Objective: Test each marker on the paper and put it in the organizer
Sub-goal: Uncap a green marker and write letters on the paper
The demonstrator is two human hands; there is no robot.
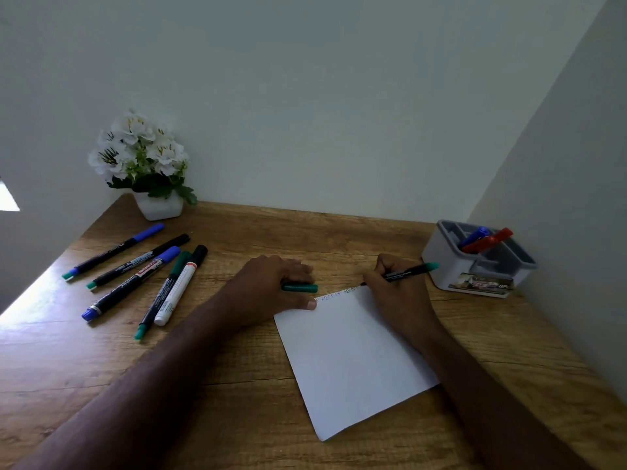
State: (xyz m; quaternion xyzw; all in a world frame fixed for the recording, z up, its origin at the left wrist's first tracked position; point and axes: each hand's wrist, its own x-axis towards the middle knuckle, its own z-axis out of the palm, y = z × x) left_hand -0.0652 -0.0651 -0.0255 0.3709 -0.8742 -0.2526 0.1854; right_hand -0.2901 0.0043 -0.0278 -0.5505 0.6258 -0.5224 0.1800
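**Green marker at the paper's top edge, cap held in the other hand**

The right hand has its fingers curled round a green marker, gripping the black barrel low down. The tip sits at the far edge of the paper, where a short row of faint scribbles runs along the top, and the teal end points away toward the organizer.

The left hand lies over the paper's upper left corner, thumb pressed flat on the sheet, with the fingers curled over a green cap that pokes out to the right. The cap lies just beyond the paper's edge, well apart from the marker's tip.

The organizer, a grey and white compartmented tub, stands near the right hand against the side wall. Two markers stand tilted in its back compartment, one blue and one red.

To the left of the left hand, five more markers lie loosely fanned on the wooden table: two with blue caps, two with black caps, one with a green cap. One of the black-capped ones has a white barrel.

A pot of white flowers stands in the far left corner.
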